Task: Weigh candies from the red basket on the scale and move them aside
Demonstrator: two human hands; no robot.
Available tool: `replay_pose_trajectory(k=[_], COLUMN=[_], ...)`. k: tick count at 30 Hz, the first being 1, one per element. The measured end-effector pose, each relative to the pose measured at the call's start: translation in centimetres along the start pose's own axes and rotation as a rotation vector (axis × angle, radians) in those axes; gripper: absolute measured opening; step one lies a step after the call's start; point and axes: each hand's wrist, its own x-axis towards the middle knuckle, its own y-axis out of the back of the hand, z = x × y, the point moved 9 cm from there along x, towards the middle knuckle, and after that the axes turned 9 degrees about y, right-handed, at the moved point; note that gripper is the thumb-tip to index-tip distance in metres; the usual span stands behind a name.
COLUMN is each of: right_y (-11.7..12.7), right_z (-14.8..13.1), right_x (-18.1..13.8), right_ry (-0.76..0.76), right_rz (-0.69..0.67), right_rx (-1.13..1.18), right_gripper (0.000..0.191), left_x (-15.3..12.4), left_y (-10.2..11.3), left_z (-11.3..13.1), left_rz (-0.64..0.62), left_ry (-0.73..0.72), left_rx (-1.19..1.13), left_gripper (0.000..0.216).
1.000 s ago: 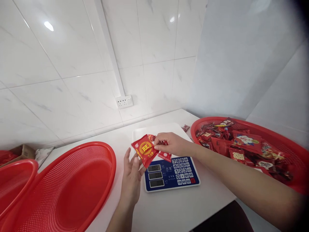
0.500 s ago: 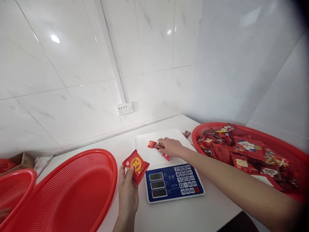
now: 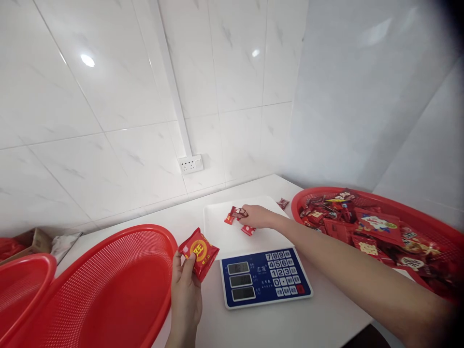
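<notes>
My left hand holds a red snack packet with a yellow round emblem, thumb across its front, in the air just left of the scale. Over the white pan of the digital scale, my right hand is closed on a dark-red wrapped candy, its fingertips partly hidden. Close by it on the pan side are a small bright-red packet and another red packet below the fingers. Whether these two touch the hand is hard to tell.
A red basket heaped with wrapped snacks stands at the right. Two red plastic baskets, a large one and another, sit at the left. One loose candy lies behind the scale near the right basket. A socket is on the wall.
My left hand with the snack packet has shifted slightly left and down. My right hand has drawn the dark-red candy slightly up from the pan, and the small packets beside it have shifted.
</notes>
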Motion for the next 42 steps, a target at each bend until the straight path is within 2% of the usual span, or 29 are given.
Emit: replay_pose_trajectory(k=[5, 11, 14, 17, 23, 27, 31, 36, 42], right_y=[-0.3, -1.4, -1.4, -1.3, -0.8, -1.1, -1.2, -0.9, -0.3], right_z=[-2.4, -2.4, -1.4, -0.2, 0.7, 0.4, 0.2, -0.4, 0.8], right_x=[3.0, 5.2, 4.8, 3.6, 1.7, 2.0, 2.1, 1.2, -0.6], right_ry=[0.114, 0.078, 0.037, 0.007, 0.018, 0.020, -0.038, -0.039, -0.031], right_rz=[-0.029, -0.069, -0.054, -0.025, 0.013, -0.028, -0.034, -0.018, 0.040], right_rx=[0.034, -0.020, 0.001, 0.052, 0.121, 0.078, 0.000, -0.024, 0.037], right_gripper=[0.026, 0.029, 0.024, 0.023, 0.042, 0.035, 0.037, 0.035, 0.030], left_x=[-0.2, -0.5, -0.3, -0.1, -0.1, -0.2, -0.2, 0.1, 0.5], left_y=[-1.1, -1.1, -1.5, -3.4, -6.2, -6.8, -6.7, -7.0, -8.9], left_z=[0.1, 0.4, 0.3, 0.0, 0.3, 0.3, -0.2, -0.4, -0.6], left_rz=[-0.039, -0.049, -0.066, -0.163, -0.237, -0.262, -0.271, -0.284, -0.330], left_ry=[0.001, -0.007, -0.001, 0.022, 0.005, -0.007, 0.008, 0.024, 0.040], left_rx=[-0.014, 0.026, 0.074, 0.132, 0.151, 0.158, 0.183, 0.228, 0.356], left_gripper=[0.044, 0.052, 0.056, 0.055, 0.050, 0.048, 0.045, 0.048, 0.047])
